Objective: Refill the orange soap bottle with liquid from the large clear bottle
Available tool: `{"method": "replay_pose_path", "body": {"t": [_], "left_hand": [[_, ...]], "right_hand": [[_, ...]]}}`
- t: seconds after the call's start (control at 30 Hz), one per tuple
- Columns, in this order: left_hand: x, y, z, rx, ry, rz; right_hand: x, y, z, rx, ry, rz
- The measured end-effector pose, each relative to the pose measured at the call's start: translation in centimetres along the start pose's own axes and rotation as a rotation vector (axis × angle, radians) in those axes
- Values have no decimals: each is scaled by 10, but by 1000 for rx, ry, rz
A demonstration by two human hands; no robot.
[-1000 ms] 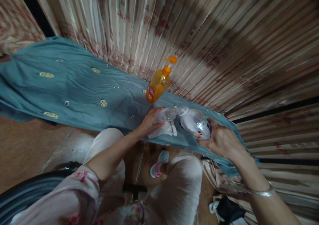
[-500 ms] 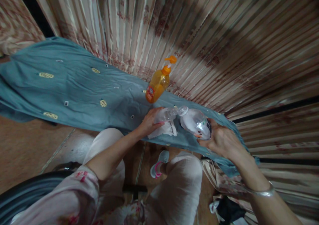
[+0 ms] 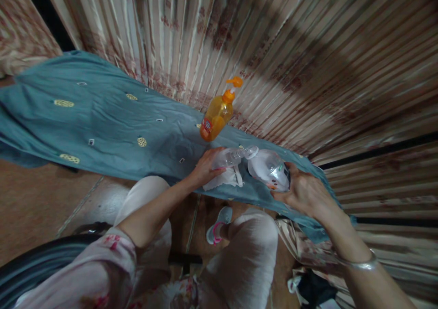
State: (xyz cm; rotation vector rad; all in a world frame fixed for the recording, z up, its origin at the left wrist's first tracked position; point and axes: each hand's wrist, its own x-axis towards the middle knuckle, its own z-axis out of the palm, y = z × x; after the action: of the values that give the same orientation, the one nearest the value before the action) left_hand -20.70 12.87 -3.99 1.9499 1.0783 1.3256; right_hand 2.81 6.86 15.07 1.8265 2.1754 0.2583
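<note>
- At left, a teal cloth with yellow motifs covers a long surface; its wrinkles could unsettle anything set on it.
- The left hand is closed around a small clear bottle, which lies tilted with its neck pointing right; too hard a squeeze could buckle its thin-looking wall and shift its mouth.
- Just behind, an orange pump bottle stands by the pleated curtain; a careless swing of the left hand could topple it.
- Beneath the small bottle sits a crumpled white cloth; if it slides, the bottle's support could go with it.
- At centre right, a larger clear bottle leans mouth to mouth with the small one; whether the rims seal is unclear; a slight misalignment could let any contents leak onto the teal cloth.
- At right, the right hand grips the larger bottle's base; a wrist twist could part the necks.
</note>
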Motion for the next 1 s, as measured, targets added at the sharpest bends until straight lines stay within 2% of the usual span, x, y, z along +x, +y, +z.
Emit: {"method": "replay_pose_path", "body": {"t": [0.3,0.8,1.0], "left_hand": [[0,4,-2,4,-22,-22],[0,4,-3,-5,-25,-32],[0,3,-2,2,-25,-38]], "right_hand": [[0,-2,-4,-8,-30,23],[-1,-2,-4,-1,7,5],[1,0,-3,-3,-24,5]]}}
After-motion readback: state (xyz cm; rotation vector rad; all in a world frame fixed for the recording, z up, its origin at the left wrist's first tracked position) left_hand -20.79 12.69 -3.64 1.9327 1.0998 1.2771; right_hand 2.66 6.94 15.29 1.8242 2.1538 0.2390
